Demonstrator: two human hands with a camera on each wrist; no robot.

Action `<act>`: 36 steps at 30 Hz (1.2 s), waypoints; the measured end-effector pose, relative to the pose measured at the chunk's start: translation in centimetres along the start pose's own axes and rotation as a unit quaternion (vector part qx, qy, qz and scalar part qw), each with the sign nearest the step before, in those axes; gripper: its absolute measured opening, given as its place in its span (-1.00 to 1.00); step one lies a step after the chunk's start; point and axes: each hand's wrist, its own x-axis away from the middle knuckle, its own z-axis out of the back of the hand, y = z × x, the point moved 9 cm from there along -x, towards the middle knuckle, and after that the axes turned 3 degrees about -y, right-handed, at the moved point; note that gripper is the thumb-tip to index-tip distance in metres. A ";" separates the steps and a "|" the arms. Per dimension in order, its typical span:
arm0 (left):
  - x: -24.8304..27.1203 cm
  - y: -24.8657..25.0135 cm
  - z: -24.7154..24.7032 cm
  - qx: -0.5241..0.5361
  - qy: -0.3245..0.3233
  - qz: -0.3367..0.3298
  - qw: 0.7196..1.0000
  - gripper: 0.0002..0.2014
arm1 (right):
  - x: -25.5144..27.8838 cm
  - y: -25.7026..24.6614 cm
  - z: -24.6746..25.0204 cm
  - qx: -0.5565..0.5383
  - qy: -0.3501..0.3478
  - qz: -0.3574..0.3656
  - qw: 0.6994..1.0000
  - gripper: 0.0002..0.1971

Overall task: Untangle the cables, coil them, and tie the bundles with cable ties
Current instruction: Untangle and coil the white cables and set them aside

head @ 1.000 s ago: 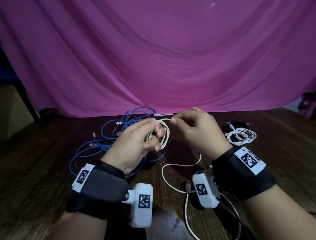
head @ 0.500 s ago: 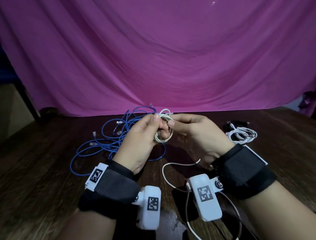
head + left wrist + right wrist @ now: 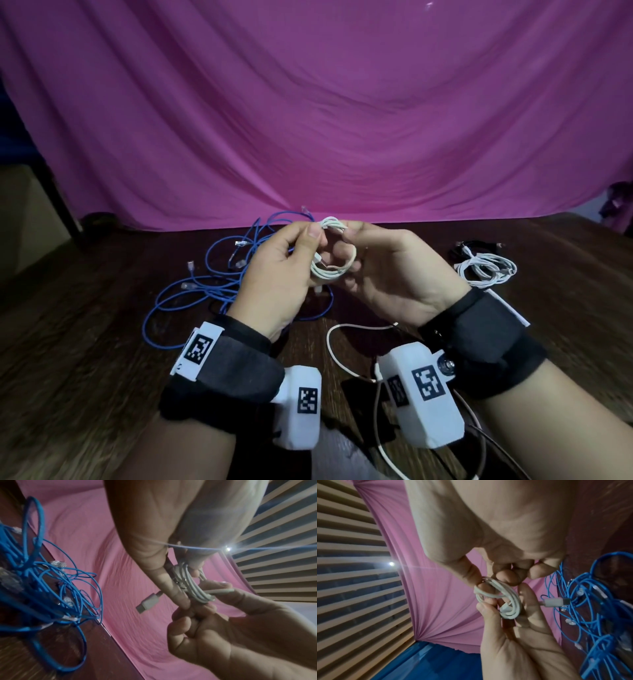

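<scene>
Small white cable coil [image 3: 334, 265], held aloft

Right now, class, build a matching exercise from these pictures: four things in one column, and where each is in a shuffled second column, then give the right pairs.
Things:
1. small white coil
2. blue cables
3. white bundle
4. loose white cable

Places:
A. lying between the wrists on the table
B. heaped on the left of the table
C. on the right of the table
D. held in both hands

Pairs: 1-D, 2-B, 3-C, 4-A

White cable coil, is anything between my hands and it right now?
Nothing visible. The left hand and right hand both grip the white cable coil directly, above the table; the blue cable tangle lies behind them.
</scene>
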 end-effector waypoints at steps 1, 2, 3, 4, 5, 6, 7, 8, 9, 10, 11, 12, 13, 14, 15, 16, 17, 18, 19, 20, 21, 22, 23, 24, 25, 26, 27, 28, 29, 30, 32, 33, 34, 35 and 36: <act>0.0 0.0 0.0 0.000 -0.001 -0.001 1.000 -0.73 | 0.0 -0.1 -0.3 -0.002 -0.011 0.003 1.000 -0.85; -0.1 -0.1 0.0 -0.004 -0.001 -0.005 1.000 -0.74 | 0.0 -0.1 -0.3 0.004 -0.016 0.013 1.000 -0.81; -0.1 -0.1 0.2 -0.013 0.004 -0.010 1.000 -0.76 | 0.0 -0.1 -0.3 0.016 -0.016 0.026 0.999 -0.75; -0.2 -0.2 0.5 -0.022 0.013 -0.014 1.000 -0.76 | 0.0 -0.1 -0.2 0.027 -0.010 0.040 0.999 -0.68; -0.2 -0.3 0.9 -0.024 0.026 -0.015 0.999 -0.75 | -0.1 -0.1 -0.1 0.037 -0.003 0.052 0.998 -0.63; -0.3 -0.4 1.3 -0.023 0.038 -0.016 0.999 -0.73 | -0.2 -0.1 0.0 0.049 0.008 0.065 0.997 -0.62; -0.3 -0.4 1.6 -0.026 0.048 -0.018 0.998 -0.72 | -0.4 -0.2 0.4 0.074 0.030 0.081 0.994 -0.63; -0.4 -0.4 1.8 -0.036 0.057 -0.020 0.998 -0.71 | -0.4 -0.5 1.2 0.117 0.070 0.104 0.985 -0.66; -0.5 -0.5 2.0 -0.047 0.066 -0.022 0.996 -0.70 | -0.3 -1.0 2.1 0.178 0.120 0.127 0.968 -0.70; -0.6 -0.5 2.1 -0.051 0.074 -0.024 0.996 -0.70 | 0.0 -1.5 2.9 0.245 0.165 0.142 0.945 -0.74; -0.6 -0.5 2.1 -0.051 0.079 -0.027 0.995 -0.70 | 0.1 -1.7 3.2 0.303 0.186 0.144 0.923 -0.77; -0.6 -0.5 2.1 -0.056 0.080 -0.031 0.995 -0.71 | 0.0 -1.6 3.1 0.334 0.184 0.136 0.914 -0.76; -0.7 -0.5 2.1 -0.066 0.078 -0.035 0.994 -0.72 | 0.0 -1.4 3.0 0.335 0.173 0.125 0.918 -0.73; -0.7 -0.5 2.1 -0.073 0.078 -0.037 0.994 -0.73 | -0.1 -1.2 2.9 0.314 0.163 0.115 0.928 -0.71; -0.7 -0.5 2.2 -0.074 0.080 -0.037 0.993 -0.73 | -0.1 -0.9 2.8 0.274 0.152 0.106 0.944 -0.70; -0.7 -0.5 2.4 -0.071 0.083 -0.035 0.993 -0.73 | -0.3 -0.5 2.7 0.223 0.135 0.095 0.961 -0.70; -0.7 -0.5 2.7 -0.072 0.086 -0.035 0.993 -0.73 | -0.5 -0.2 2.5 0.174 0.115 0.083 0.974 -0.68; -0.8 -0.3 2.9 -0.078 0.088 -0.039 0.992 -0.75 | -0.6 0.0 2.2 0.140 0.096 0.072 0.983 -0.66; -0.8 -0.2 3.2 -0.089 0.089 -0.043 0.991 -0.76 | -0.6 0.1 2.0 0.120 0.081 0.064 0.987 -0.66; -0.9 -0.1 3.4 -0.098 0.090 -0.048 0.990 -0.76 | -0.6 0.2 1.8 0.108 0.066 0.063 0.990 -0.65; -0.9 -0.1 3.5 -0.103 0.090 -0.050 0.989 -0.76 | -0.7 0.1 1.7 0.099 0.052 0.066 0.992 -0.64; -0.9 -0.1 3.6 -0.105 0.089 -0.047 0.989 -0.76 | -0.7 0.1 1.6 0.094 0.041 0.069 0.992 -0.62; -1.0 -0.2 3.8 -0.108 0.086 -0.043 0.989 -0.77 | -0.7 0.1 1.6 0.099 0.038 0.070 0.992 -0.62; -1.0 -0.2 3.8 -0.116 0.083 -0.041 0.989 -0.77 | -0.7 0.1 1.7 0.112 0.041 0.069 0.990 -0.62; -1.0 -0.1 3.9 -0.130 0.080 -0.046 0.987 -0.78 | -0.7 0.2 1.9 0.127 0.048 0.067 0.988 -0.63; -1.1 0.1 3.9 -0.148 0.078 -0.055 0.984 -0.78 | -0.7 0.1 2.1 0.136 0.056 0.065 0.987 -0.63; -1.1 0.3 3.9 -0.166 0.076 -0.066 0.981 -0.78 | -0.7 0.0 2.3 0.139 0.060 0.066 0.986 -0.64; -1.1 0.4 4.0 -0.180 0.075 -0.075 0.978 -0.76 | -0.6 -0.2 2.3 0.138 0.060 0.068 0.986 -0.66; -1.1 0.5 4.1 -0.190 0.076 -0.081 0.975 -0.74 | -0.6 -0.3 2.2 0.129 0.054 0.069 0.988 -0.68; -1.1 0.7 4.2 -0.199 0.078 -0.086 0.973 -0.73 | -0.5 -0.4 2.0 0.111 0.043 0.069 0.990 -0.71; -1.1 0.9 4.4 -0.214 0.085 -0.095 0.969 -0.74 | -0.5 -0.3 1.7 0.077 0.026 0.063 0.995 -0.74; -1.1 1.0 4.5 -0.217 0.086 -0.099 0.967 -0.75 | -0.4 -0.3 1.6 0.071 0.024 0.059 0.995 -0.73; -1.1 1.1 4.5 -0.221 0.086 -0.106 0.966 -0.76 | -0.4 -0.3 1.5 0.073 0.024 0.057 0.995 -0.72; -1.0 1.4 4.5 -0.234 0.086 -0.118 0.961 -0.77 | -0.4 -0.3 1.4 0.080 0.024 0.054 0.995 -0.68; -0.8 1.8 4.3 -0.255 0.086 -0.136 0.954 -0.78 | -0.3 -0.3 1.4 0.090 0.026 0.048 0.994 -0.64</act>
